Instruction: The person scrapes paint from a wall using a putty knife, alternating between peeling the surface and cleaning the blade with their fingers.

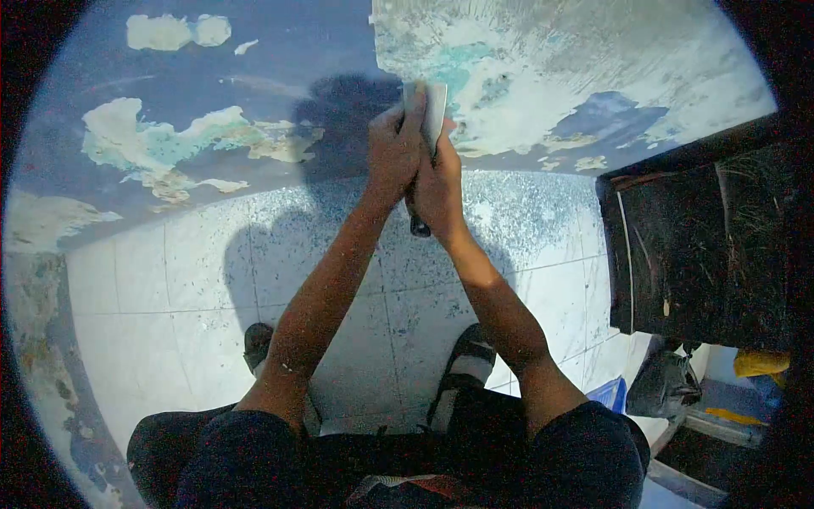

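A paint scraper [436, 112] with a flat metal blade and a dark handle points up at the wall, its blade edge at or close to the surface. My left hand [395, 157] is closed round it, with a thumb or finger laid along the blade. Lower on the handle, my right hand [441, 182] is wrapped as well, and the handle's butt sticks out below. The wall [271, 93] carries blue paint with ragged peeled patches. Right of the blade lies a large pale, scraped area [560, 59] with turquoise traces.
Blue-grey paint flakes [526, 212] cover the white tiled floor [203, 356] along the wall's foot. A dark wooden piece of furniture [695, 246] stands at the right, with a black plastic bag [666, 382] below it. My shoes [471, 352] rest on the tiles.
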`<control>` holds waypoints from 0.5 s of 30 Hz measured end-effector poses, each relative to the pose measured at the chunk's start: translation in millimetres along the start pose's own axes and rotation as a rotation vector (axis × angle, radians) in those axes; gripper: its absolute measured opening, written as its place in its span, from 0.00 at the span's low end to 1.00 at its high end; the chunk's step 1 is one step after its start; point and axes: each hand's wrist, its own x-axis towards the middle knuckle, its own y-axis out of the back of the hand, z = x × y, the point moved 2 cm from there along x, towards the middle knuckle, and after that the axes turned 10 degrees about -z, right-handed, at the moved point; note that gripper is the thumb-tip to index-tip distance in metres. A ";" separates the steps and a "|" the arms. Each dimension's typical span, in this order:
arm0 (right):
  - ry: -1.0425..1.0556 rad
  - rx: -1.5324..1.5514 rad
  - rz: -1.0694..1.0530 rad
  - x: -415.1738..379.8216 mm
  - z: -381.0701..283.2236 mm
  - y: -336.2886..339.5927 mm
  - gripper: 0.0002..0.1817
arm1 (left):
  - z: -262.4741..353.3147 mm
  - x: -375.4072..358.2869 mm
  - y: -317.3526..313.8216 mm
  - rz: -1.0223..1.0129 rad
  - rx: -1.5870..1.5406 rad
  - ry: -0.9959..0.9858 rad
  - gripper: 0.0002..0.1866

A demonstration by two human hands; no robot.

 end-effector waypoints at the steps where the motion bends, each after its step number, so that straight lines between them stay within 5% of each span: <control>1: 0.067 0.003 0.018 1.4 1.0 -0.4 0.20 | -0.2 -1.7 0.0 0.044 0.084 -0.085 0.20; 3: 0.008 0.023 0.014 -3.9 8.5 -0.1 0.20 | -6.0 -5.5 -1.3 0.087 0.169 -0.166 0.22; 5: -0.060 0.049 0.013 -7.9 11.1 -3.0 0.20 | -5.0 -9.4 -1.7 0.056 -0.123 0.112 0.24; 8: -0.128 -0.022 0.018 -14.2 12.2 -4.5 0.20 | -21.5 -10.6 0.9 0.062 -0.044 -0.031 0.26; 15: -0.059 -0.096 0.037 -11.7 12.3 -6.9 0.21 | -32.7 -6.0 4.6 0.055 -0.039 0.090 0.28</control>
